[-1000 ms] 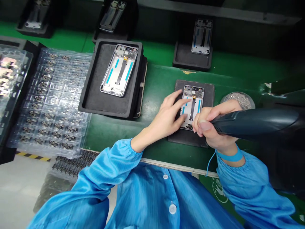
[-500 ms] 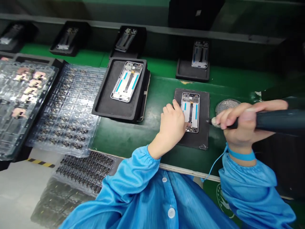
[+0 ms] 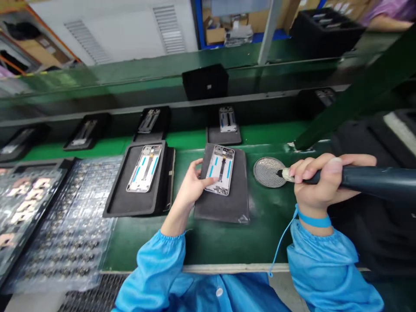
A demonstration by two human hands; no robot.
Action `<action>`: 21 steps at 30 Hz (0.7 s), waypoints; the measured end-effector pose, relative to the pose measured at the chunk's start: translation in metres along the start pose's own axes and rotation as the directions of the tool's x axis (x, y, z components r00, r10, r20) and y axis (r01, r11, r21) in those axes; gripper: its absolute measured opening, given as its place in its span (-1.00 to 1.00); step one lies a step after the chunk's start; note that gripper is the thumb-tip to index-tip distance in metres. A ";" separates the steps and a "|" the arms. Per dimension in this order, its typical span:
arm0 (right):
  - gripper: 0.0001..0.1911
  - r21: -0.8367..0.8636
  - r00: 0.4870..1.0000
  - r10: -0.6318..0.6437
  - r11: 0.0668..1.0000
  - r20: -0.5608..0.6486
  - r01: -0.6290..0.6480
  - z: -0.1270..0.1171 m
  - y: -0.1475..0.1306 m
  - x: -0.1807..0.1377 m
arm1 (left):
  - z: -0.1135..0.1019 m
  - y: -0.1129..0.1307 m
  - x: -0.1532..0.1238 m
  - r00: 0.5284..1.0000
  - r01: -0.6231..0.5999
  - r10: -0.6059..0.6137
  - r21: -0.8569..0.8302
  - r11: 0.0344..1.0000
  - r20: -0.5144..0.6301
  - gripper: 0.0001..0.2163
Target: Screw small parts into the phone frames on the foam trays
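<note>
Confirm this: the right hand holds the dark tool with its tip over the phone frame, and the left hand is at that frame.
No: in the head view, the dark tool has its tip at the round dish, not over the phone frame. The rest holds.

Silver phone frame point(image 3: 221, 170), blue strips point(image 3: 229, 169); dark-grey mat point(image 3: 222, 209); green bench point(image 3: 260, 236)

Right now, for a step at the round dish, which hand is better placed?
Probably the right hand: it holds the dark tool, its tip apparently over the round dish. The left hand is farther, its thumb at the phone.
</note>
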State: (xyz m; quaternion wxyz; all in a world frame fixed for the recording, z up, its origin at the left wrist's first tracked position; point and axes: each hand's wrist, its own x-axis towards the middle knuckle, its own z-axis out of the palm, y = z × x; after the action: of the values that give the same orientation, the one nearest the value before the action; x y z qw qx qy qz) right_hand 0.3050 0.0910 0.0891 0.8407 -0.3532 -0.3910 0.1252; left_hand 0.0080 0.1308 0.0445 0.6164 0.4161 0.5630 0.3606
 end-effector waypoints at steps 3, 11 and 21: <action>-0.63 0.027 0.998 -0.006 1.000 -0.062 0.007 -0.002 0.006 0.004 | 0.037 0.045 0.057 0.994 -0.071 0.070 -0.008 0.997 -0.080 -0.07; -0.59 -0.012 0.999 -0.022 1.000 -0.046 0.021 -0.012 0.026 0.009 | 0.180 0.128 0.191 0.971 -0.219 0.236 0.274 0.936 -0.030 -0.34; -0.46 -0.043 0.998 0.047 0.998 -0.040 -0.048 -0.015 0.037 0.010 | 0.084 0.069 0.147 0.960 -0.224 0.252 0.865 0.449 0.118 -0.84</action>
State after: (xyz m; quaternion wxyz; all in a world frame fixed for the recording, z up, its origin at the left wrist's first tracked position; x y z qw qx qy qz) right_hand 0.3256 0.1151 0.0625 0.8370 -0.3830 -0.3687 0.1298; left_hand 0.1087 0.2833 0.0513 0.2559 0.7397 0.6119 0.1142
